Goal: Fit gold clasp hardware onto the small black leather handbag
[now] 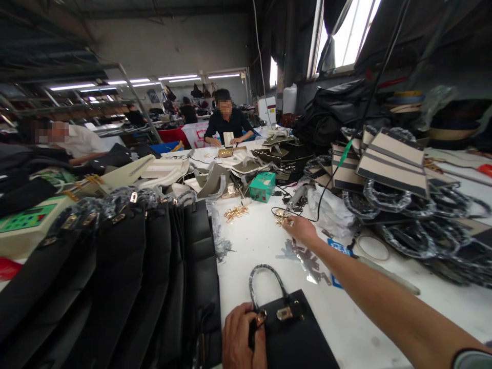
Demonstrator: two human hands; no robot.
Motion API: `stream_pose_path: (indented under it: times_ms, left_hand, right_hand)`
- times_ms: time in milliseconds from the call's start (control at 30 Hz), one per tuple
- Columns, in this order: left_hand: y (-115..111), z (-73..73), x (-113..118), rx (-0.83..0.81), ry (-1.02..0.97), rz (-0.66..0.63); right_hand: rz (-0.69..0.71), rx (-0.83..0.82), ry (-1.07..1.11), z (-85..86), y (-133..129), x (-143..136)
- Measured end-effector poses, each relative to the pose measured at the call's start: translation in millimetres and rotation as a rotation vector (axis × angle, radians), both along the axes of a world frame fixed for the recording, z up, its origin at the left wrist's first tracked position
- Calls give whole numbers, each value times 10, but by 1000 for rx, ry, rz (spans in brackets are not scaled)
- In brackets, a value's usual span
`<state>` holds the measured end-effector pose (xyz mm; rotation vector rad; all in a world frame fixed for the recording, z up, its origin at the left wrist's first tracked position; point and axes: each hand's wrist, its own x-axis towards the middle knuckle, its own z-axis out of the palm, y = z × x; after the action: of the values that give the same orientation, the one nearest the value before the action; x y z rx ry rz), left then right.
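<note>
At the bottom of the head view, my left hand [244, 335] is closed around the edge of a black handbag panel [295, 338]. Its thumb and fingers lie beside a gold fitting [261, 318] at the base of the plastic-wrapped handle [265, 267]. A gold lock plate [284, 313] is mounted near the panel's top edge. My right hand [302, 229] is stretched forward over a small pile of gold metal pieces [282, 215]. Its fingers are drawn together at the pile; whatever they pinch is too small to make out.
Black bag panels [123, 266] stand in a row at left. More gold pieces [236, 212] lie beside a green box [262, 187]. Flat metal strips [307, 261] lie under my right forearm. Handled panels [395, 164] are stacked at right, near a tape roll [372, 248]. A person [229, 123] sits opposite.
</note>
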<state>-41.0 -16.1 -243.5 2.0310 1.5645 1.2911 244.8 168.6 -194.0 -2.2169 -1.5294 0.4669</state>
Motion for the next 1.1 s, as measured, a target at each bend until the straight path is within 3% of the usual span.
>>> stream_pose_path:
  times_ms: [167,333,433,533,567,633,700,767,900,1100]
  left_hand:
    - [-28,119,4,24,37,43]
    - [-97,303,-14,-79,71,23]
    - [-111,360,1,-174,5,28]
    - [-117,375,24,-240,-54,28]
    - [-121,378,30,-250,-66,27]
    - [-131,388,37,-263,-83,25]
    - [-141,405,37,-285,-113,21]
    - [-151,428,31,-330,-170,11]
    - [-171,479,6,-406,-349,-38]
    - [-185,518,-49,-393,-530,-151]
  right_hand:
    - [9,79,59,73,-90,-12]
    - [82,175,250,280,-452,-13]
    - [114,183,389,474,-877,-135]
    - [173,165,554,666,-1467,-439]
    - [210,161,713,704,-1674,-571]
    - [359,71,962,711,-2035,-844]
    - [487,46,1040,625,-2260,-1079]
    - [501,101,1047,489,-2325,-1237]
    - [399,251,997,273,-2179,-1360]
    - [376,242,943,172,-2018,-1435]
